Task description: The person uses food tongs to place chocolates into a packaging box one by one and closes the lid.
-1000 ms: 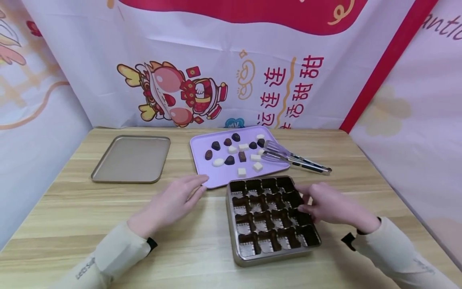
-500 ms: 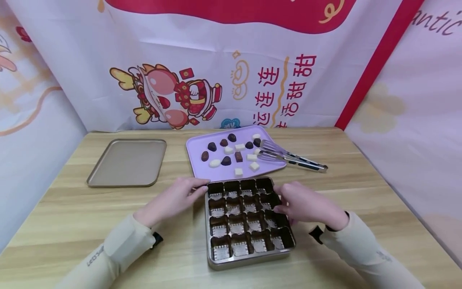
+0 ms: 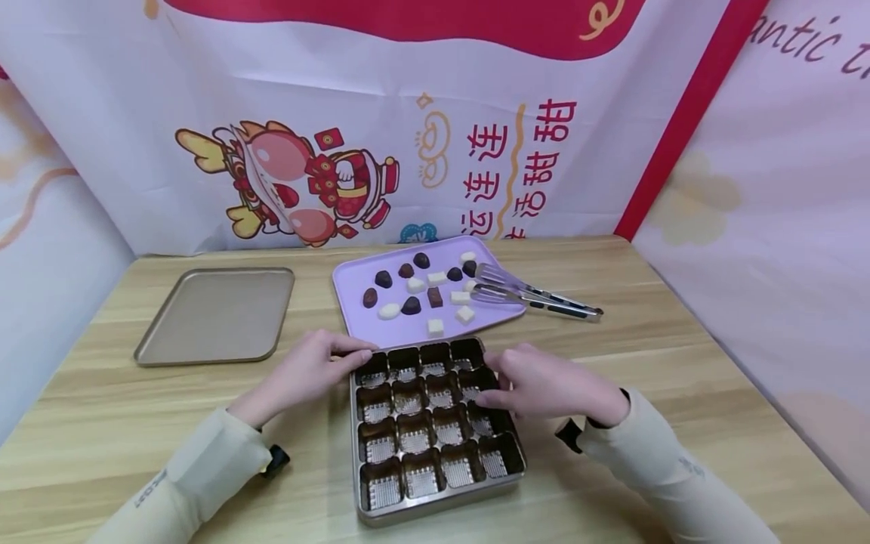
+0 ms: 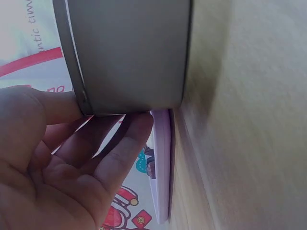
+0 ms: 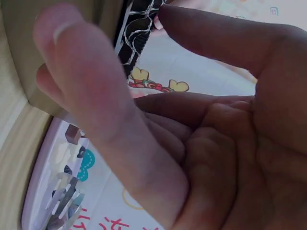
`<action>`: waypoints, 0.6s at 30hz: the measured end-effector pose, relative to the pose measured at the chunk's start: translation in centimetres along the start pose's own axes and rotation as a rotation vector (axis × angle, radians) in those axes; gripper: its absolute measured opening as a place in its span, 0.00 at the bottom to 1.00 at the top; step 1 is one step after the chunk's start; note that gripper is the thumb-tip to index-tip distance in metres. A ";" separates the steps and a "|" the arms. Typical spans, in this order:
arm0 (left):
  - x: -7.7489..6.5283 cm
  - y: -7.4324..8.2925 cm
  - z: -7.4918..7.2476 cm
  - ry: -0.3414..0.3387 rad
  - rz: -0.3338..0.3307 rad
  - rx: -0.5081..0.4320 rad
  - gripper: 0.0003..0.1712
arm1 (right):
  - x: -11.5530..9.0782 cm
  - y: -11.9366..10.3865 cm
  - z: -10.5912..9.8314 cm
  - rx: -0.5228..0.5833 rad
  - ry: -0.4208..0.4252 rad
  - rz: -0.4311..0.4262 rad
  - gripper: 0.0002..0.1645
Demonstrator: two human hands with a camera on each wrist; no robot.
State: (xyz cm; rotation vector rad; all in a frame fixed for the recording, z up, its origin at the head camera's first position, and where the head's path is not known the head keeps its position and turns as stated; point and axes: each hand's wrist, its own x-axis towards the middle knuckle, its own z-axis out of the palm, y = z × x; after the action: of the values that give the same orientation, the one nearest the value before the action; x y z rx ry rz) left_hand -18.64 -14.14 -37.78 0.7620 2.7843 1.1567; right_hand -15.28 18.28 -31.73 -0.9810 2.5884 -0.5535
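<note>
A bronze-coloured square tin (image 3: pixel 442 502) stands on the table between my hands, fitted with a dark plastic insert of small square compartments with nothing in them. My left hand (image 3: pixel 314 375) grips its far left corner, thumb at the rim and fingers bent behind the corner; the left wrist view shows the tin's plain side wall (image 4: pixel 134 52) close by. My right hand (image 3: pixel 553 385) holds the right side, thumb over the rim. Its fingers lie along the outer wall in the right wrist view.
Behind the tin a purple tray (image 3: pixel 367 330) holds several dark and white chocolates (image 3: pixel 411 305). Metal tongs (image 3: pixel 553 304) lie across its right edge, handles on the table. A bronze-coloured flat tray (image 3: pixel 220 317) sits at the left. Printed cloth walls (image 3: pixel 408 98) rise behind the table.
The tin has slid left across the table with my right hand on it, up against the purple tray's front edge. My left hand, earlier apart from the tin, now grips its corner.
</note>
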 end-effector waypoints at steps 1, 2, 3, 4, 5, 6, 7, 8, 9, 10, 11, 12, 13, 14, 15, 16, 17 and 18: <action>-0.1 -0.1 -0.1 0.001 -0.014 -0.001 0.12 | 0.1 0.1 -0.1 0.034 -0.016 0.003 0.15; -0.1 -0.1 -0.2 0.000 -0.024 -0.002 0.12 | 0.1 0.3 -0.3 0.074 -0.035 0.010 0.15; -0.2 -0.1 -0.2 -0.005 -0.032 -0.003 0.12 | 0.2 0.7 -0.6 0.106 -0.045 0.026 0.18; -0.2 -0.1 -0.3 -0.006 -0.036 -0.002 0.12 | 0.2 1.2 -1.0 0.129 -0.043 0.040 0.22; -0.3 -0.1 -0.3 -0.007 -0.039 0.001 0.12 | 0.2 1.8 -1.6 0.146 -0.035 0.051 0.26; -0.3 -0.1 -0.4 -0.007 -0.038 0.004 0.12 | 0.2 2.6 -2.2 0.155 -0.015 0.068 0.30; -0.3 0.0 -0.4 -0.007 -0.034 0.007 0.12 | 0.2 3.5 -3.0 0.160 0.013 0.085 0.33; -0.3 0.0 -0.5 -0.010 -0.032 0.007 0.12 | 0.1 4.4 -3.9 0.137 0.050 0.099 0.32; -0.3 0.1 -0.5 -0.014 -0.031 0.007 0.12 | 0.0 5.3 -4.8 0.105 0.089 0.115 0.29; -0.3 0.1 -0.6 -0.018 -0.029 0.007 0.12 | -0.2 6.2 -5.7 0.067 0.125 0.127 0.27; -0.3 0.1 -0.7 -0.026 -0.032 0.007 0.11 | -0.4 7.0 -6.5 0.029 0.151 0.142 0.26; -0.3 0.1 -0.8 -0.033 -0.035 0.007 0.11 | -0.6 7.6 -7.2 -0.012 0.174 0.162 0.25; -0.4 0.1 -0.8 -0.041 -0.038 0.006 0.11 | -0.7 8.2 -7.8 -0.054 0.191 0.172 0.24; -0.4 0.1 -0.9 -0.047 -0.042 0.006 0.11 | -0.8 8.7 -8.3 -0.101 0.205 0.179 0.23; -0.4 0.1 -0.9 -0.053 -0.042 0.005 0.11 | -0.8 9.1 -8.7 -0.136 0.210 0.192 0.25; -0.4 0.0 -1.0 -0.059 -0.042 0.005 0.11 | -0.6 9.6 -8.9 -0.178 0.210 0.206 0.26; -0.5 0.0 -1.1 -0.066 -0.043 0.007 0.11 | -0.4 10.1 -9.0 -0.212 0.198 0.224 0.26; -0.5 -0.1 -1.1 -0.071 -0.040 0.008 0.11 | -0.2 10.6 -9.0 -0.241 0.178 0.246 0.27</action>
State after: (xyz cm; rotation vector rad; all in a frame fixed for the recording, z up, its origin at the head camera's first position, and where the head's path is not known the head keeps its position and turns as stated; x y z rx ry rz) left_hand -18.50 -15.15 -37.06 0.7297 2.7349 1.0904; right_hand -24.84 27.89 -28.66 -0.6904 2.9315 -0.2806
